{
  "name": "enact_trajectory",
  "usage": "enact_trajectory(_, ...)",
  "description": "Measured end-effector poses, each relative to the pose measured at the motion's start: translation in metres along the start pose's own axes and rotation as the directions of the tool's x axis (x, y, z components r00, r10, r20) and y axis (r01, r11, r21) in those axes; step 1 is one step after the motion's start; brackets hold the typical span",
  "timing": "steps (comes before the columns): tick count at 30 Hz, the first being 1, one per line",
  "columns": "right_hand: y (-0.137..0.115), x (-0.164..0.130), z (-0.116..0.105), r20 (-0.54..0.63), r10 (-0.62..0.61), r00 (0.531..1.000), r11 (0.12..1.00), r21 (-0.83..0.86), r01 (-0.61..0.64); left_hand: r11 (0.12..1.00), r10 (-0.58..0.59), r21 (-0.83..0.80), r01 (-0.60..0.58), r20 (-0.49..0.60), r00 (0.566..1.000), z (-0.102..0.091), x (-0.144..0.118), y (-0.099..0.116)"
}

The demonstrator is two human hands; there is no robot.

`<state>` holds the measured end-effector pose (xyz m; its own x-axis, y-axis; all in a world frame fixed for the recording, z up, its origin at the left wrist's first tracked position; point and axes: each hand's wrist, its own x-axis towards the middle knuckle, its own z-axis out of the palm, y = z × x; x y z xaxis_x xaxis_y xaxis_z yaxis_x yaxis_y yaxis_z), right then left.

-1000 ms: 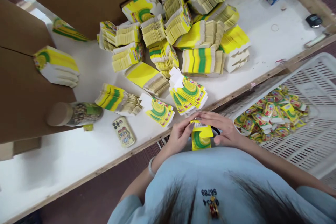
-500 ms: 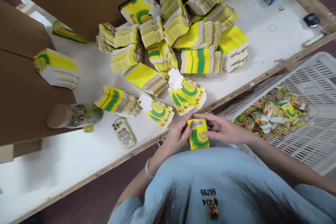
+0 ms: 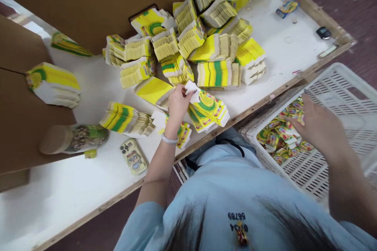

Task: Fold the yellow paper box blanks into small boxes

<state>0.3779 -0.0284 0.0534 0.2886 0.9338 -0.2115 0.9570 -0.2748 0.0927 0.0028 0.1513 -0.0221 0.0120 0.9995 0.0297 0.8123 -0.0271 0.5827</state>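
My left hand [image 3: 177,101] reaches over the table edge to a small stack of flat yellow-green cartons [image 3: 209,109]. Its fingertips pinch the white flap at the top carton's left end. My right hand [image 3: 319,127] is out to the right, palm down over the pile of small yellow sachets [image 3: 282,137] inside a white slotted crate [image 3: 347,86]. This hand is blurred and its palm is hidden, so I cannot tell whether it holds anything. A second short stack of flat cartons [image 3: 184,133] lies just under my left wrist.
Many bundles of flat cartons [image 3: 206,47] are heaped on the white table [image 3: 88,180]. A phone [image 3: 133,157] and a lying jar [image 3: 73,138] sit at the near left. Brown cardboard walls [image 3: 88,0] stand behind and to the left. One small box [image 3: 286,8] lies far right.
Both hands held a small yellow-green box at my chest. Now they have parted: the left went up to the carton stack, the right swung over the crate. The box is out of sight.
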Motion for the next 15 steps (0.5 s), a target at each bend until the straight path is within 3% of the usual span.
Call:
enact_trajectory(2, -0.026, 0.006, 0.003, -0.096, -0.123, 0.988, 0.977, 0.162, 0.137, 0.998, 0.06, 0.019, -0.06, -0.004, 0.998, -0.006, 0.002, -0.002)
enact_trajectory(4, -0.062, 0.016, 0.008, -0.237, -0.239, 0.941, 0.89, 0.334, 0.31, 0.988, 0.146, 0.066, -0.141, -0.066, 0.987, -0.018, -0.004, -0.004)
enact_trajectory(6, -0.104, 0.028, 0.012, -0.399, -0.318, 0.86, 0.744, 0.457, 0.487, 0.969, 0.245, 0.08, -0.235, -0.156, 0.957, -0.034, -0.016, -0.002)
enact_trajectory(9, -0.171, 0.041, 0.013, -0.59, -0.349, 0.728, 0.496, 0.543, 0.677, 0.936, 0.33, -0.03, -0.35, -0.261, 0.907, -0.054, -0.042, 0.01)
enact_trajectory(12, -0.221, 0.046, 0.016, -0.659, -0.367, 0.656, 0.32, 0.573, 0.755, 0.901, 0.328, -0.168, -0.4, -0.34, 0.881, -0.066, -0.067, 0.025)
enact_trajectory(15, -0.241, 0.044, 0.019, -0.671, -0.387, 0.633, 0.215, 0.601, 0.77, 0.861, 0.276, -0.261, -0.436, -0.481, 0.832, -0.067, -0.081, 0.029)
